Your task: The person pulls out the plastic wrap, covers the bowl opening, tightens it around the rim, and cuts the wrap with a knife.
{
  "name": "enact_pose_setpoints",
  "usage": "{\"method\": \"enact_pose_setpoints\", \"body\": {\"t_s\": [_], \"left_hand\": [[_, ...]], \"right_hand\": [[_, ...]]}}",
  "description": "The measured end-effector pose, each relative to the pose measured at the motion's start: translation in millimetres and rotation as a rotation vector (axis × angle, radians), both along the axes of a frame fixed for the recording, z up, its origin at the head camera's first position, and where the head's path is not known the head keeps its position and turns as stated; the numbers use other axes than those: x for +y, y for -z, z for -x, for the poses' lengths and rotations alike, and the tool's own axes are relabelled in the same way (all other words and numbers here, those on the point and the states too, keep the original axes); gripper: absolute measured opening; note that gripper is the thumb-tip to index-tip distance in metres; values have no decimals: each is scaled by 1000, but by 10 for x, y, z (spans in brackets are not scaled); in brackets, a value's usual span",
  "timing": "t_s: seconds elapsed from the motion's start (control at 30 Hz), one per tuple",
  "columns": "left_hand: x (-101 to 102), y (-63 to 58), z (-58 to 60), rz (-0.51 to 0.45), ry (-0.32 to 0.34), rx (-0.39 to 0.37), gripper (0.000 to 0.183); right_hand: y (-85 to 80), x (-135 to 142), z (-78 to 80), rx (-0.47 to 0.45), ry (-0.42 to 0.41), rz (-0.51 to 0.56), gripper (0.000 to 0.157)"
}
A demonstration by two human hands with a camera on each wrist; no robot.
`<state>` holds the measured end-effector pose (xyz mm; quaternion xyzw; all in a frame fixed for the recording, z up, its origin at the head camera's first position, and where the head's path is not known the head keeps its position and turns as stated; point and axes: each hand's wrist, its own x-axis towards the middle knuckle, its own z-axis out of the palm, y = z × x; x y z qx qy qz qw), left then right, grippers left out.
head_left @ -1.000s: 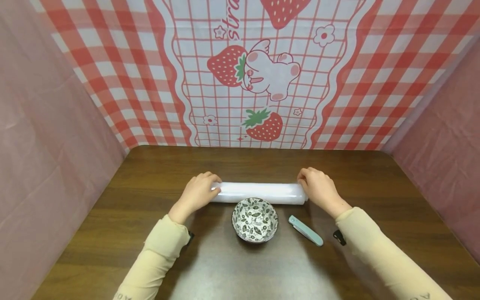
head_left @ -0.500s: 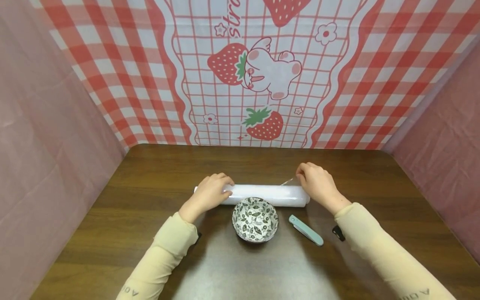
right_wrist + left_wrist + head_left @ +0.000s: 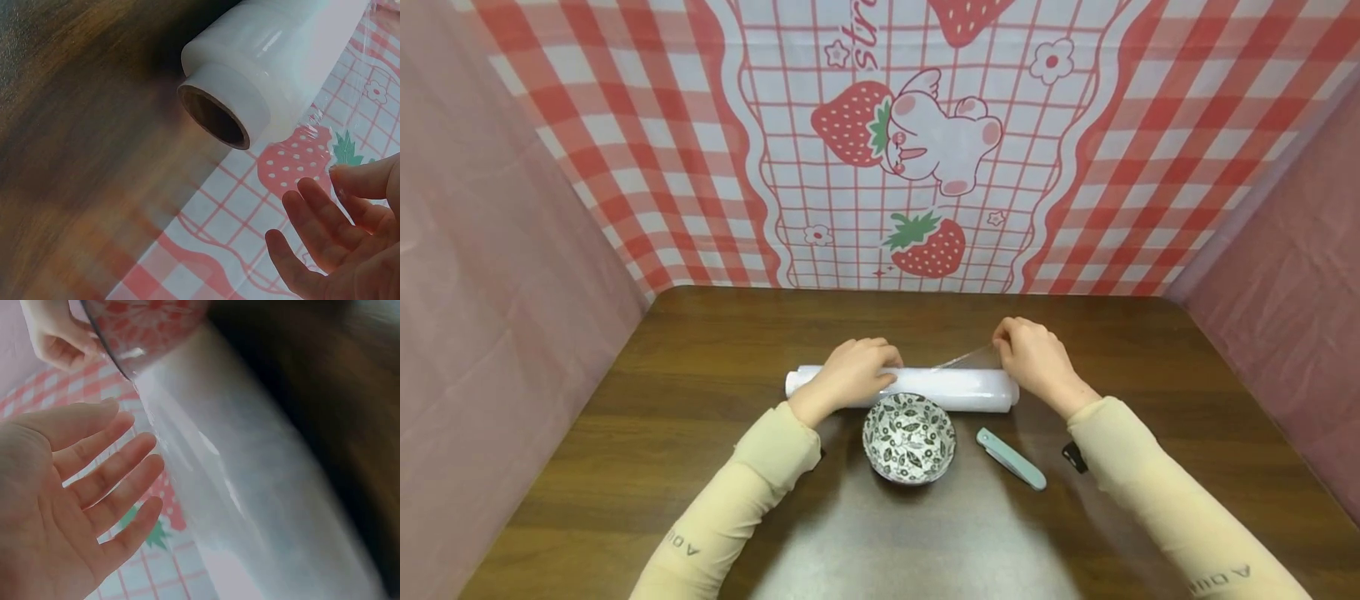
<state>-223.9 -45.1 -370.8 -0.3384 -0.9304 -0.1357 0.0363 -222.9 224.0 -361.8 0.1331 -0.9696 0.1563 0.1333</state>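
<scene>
A white roll of plastic wrap (image 3: 947, 388) lies crosswise on the table, its hollow cardboard core (image 3: 215, 117) showing in the right wrist view. My right hand (image 3: 1036, 360) pinches the edge of the clear film (image 3: 967, 358) between thumb and index finger, above the roll's right end. From there the film slants down to the roll. My left hand (image 3: 857, 372) is over the left half of the roll. In the left wrist view its fingers (image 3: 115, 481) are spread and loosely bent, beside the roll and holding nothing.
A bowl (image 3: 910, 439) with a dark leaf pattern stands just in front of the roll. A light blue folding knife (image 3: 1011, 458) lies to its right on the wooden table (image 3: 700, 333). A strawberry-print cloth (image 3: 925, 167) hangs behind.
My left hand has slid right along the roll from its left end. My right hand has risen slightly, drawing a growing strip of film up from the roll.
</scene>
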Motion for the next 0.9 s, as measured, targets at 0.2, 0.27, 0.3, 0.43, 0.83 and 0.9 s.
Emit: {"method": "enact_pose_setpoints", "body": {"t_s": [0.2,0.27,0.3,0.43,0.83,0.9], "left_hand": [[188,-24,51,34,25,-14,16],[222,-14,63,37,18,-7,14],[236,-10,68,37,13,-3,13],[273,13,85,34,1,5,10],[271,30,89,-3,-20,52,8],[270,19,87,-14,-28,44,9]], "right_hand": [[-15,5,11,-17,6,7,12],[-16,9,9,-17,10,7,12],[-16,13,8,-17,13,7,12],[-14,36,3,-15,24,3,12],[4,19,-16,-6,18,21,12],[13,12,-23,-1,16,24,12]]}}
